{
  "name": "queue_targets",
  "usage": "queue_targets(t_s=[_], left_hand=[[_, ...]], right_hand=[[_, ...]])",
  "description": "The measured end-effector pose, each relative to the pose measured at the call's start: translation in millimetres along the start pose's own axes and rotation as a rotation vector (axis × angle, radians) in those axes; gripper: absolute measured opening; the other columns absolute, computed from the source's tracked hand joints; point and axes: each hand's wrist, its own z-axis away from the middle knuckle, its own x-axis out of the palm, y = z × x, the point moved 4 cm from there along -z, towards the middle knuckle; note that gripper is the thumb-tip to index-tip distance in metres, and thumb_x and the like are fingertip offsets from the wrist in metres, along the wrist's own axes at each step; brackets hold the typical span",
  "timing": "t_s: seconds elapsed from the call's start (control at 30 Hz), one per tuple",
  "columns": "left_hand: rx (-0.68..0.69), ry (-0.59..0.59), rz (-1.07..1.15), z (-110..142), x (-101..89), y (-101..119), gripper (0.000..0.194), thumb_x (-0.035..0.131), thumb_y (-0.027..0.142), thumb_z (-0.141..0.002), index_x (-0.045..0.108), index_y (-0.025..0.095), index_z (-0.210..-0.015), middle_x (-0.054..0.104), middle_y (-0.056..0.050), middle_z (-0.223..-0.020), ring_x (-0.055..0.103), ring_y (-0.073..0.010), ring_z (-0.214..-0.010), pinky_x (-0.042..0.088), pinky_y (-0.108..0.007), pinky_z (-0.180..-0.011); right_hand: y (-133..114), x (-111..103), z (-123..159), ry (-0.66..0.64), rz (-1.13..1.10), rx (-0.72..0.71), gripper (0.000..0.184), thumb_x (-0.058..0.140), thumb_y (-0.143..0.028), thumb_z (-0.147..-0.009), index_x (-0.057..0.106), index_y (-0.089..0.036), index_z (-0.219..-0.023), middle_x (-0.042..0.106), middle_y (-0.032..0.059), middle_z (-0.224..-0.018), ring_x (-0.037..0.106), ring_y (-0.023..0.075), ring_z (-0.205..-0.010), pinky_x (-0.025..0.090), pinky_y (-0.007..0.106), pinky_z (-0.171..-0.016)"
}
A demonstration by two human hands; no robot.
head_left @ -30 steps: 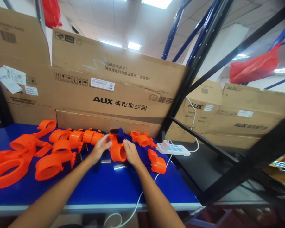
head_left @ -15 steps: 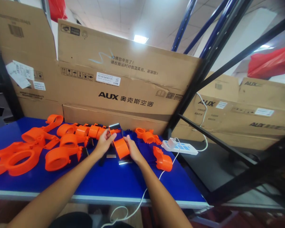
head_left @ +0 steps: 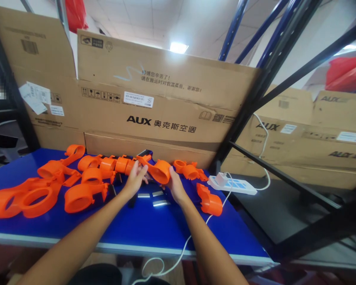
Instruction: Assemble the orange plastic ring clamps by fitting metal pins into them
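Note:
Both hands hold one orange plastic part [head_left: 160,171] with a round cup end and a dark piece at its top, lifted a little above the blue table [head_left: 154,233]. My left hand [head_left: 135,179] grips its left side with fingers curled. My right hand [head_left: 175,185] cups its round end from the right. Under the hands lie small flat metal strips [head_left: 161,203] on the table.
Many orange plastic parts [head_left: 77,194] lie across the table's left half, and another orange part [head_left: 209,201] sits right of my hands. A white power strip [head_left: 235,184] with a cable lies at the right edge. Cardboard boxes [head_left: 163,107] stand behind. Black rack beams [head_left: 287,75] cross on the right.
The orange part has been turned and raised, its round end now pointing right. Both hands moved slightly up with it.

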Motion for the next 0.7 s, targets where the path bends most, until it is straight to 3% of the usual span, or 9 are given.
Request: queue_targets(t_s=[0.1,0.23,0.3,0.37,0.47,0.57,0.63,0.7], left_hand=[[0.01,-0.051,-0.075,2,6.4,3,0.065,0.067,0.057,-0.085,0.048,0.021,-0.135,0.06,0.0,-0.076,0.063,-0.0161,-0.062,0.048,-0.025,-0.05],[0.018,-0.091,-0.28,4,6.5,18,0.059,0.065,0.054,-0.087,0.053,0.021,-0.135,0.064,-0.005,-0.089,0.066,-0.0174,-0.071,0.052,-0.027,-0.054],[0.034,-0.137,-0.495,2,-0.8,40,0.054,0.065,0.051,-0.087,0.058,0.022,-0.133,0.068,-0.009,-0.102,0.067,-0.0183,-0.075,0.054,-0.029,-0.057],[0.146,-0.14,-0.759,-3,-18.2,77,0.048,0.068,0.047,-0.086,0.065,0.024,-0.128,0.071,-0.009,-0.111,0.068,-0.0187,-0.082,0.056,-0.033,-0.072],[0.267,-0.037,-1.106,-21,-71.7,141,0.035,0.061,0.048,-0.089,0.072,0.025,-0.113,0.075,-0.005,-0.103,0.069,-0.0204,-0.089,0.053,-0.034,-0.083],[0.23,0.15,-1.508,-40,-156.0,188,0.036,0.059,0.048,-0.088,0.073,0.022,-0.11,0.076,-0.008,-0.105,0.067,-0.0234,-0.094,0.05,-0.033,-0.084],[0.136,0.267,-1.729,-45,-217.9,201,0.043,0.061,0.049,-0.086,0.071,0.017,-0.112,0.075,-0.012,-0.106,0.066,-0.0251,-0.093,0.047,-0.034,-0.084],[0.046,0.271,-1.827,-43,-269.7,197,0.055,0.064,0.057,-0.082,0.071,0.008,-0.107,0.075,-0.016,-0.096,0.065,-0.0246,-0.083,0.046,-0.033,-0.078]], right_hand=[[-4,-4,-2,0.053,-0.102,0.023,0.061,0.054,-0.075,-0.086,0.066,-0.018,-0.105,0.067,0.004,-0.072,0.061,0.0178,-0.055,0.043,0.025,-0.042],[-13,-5,-1,0.103,-0.175,0.037,0.056,0.056,-0.073,-0.086,0.065,-0.019,-0.097,0.068,0.0044,-0.072,0.062,0.0192,-0.053,0.042,0.026,-0.04],[-18,-5,1,0.117,-0.208,0.03,0.054,0.055,-0.073,-0.086,0.062,-0.02,-0.09,0.067,0.0036,-0.07,0.063,0.0192,-0.053,0.042,0.027,-0.041],[-22,-4,2,0.119,-0.237,0.013,0.052,0.054,-0.073,-0.086,0.059,-0.021,-0.084,0.064,0.0022,-0.066,0.063,0.0191,-0.053,0.043,0.027,-0.043],[-28,-3,4,0.126,-0.253,-0.007,0.051,0.055,-0.072,-0.086,0.057,-0.022,-0.079,0.062,0.0015,-0.065,0.063,0.019,-0.056,0.043,0.027,-0.044],[-31,-1,5,0.135,-0.257,-0.021,0.051,0.056,-0.071,-0.087,0.057,-0.021,-0.077,0.06,0.0012,-0.066,0.064,0.019,-0.058,0.042,0.026,-0.044],[-32,3,4,0.13,-0.261,-0.027,0.051,0.056,-0.071,-0.087,0.056,-0.021,-0.076,0.06,0.0011,-0.065,0.064,0.0192,-0.06,0.042,0.026,-0.044],[-30,7,3,0.112,-0.258,-0.023,0.051,0.055,-0.071,-0.087,0.056,-0.021,-0.077,0.06,0.0013,-0.065,0.063,0.0194,-0.06,0.042,0.026,-0.044]])
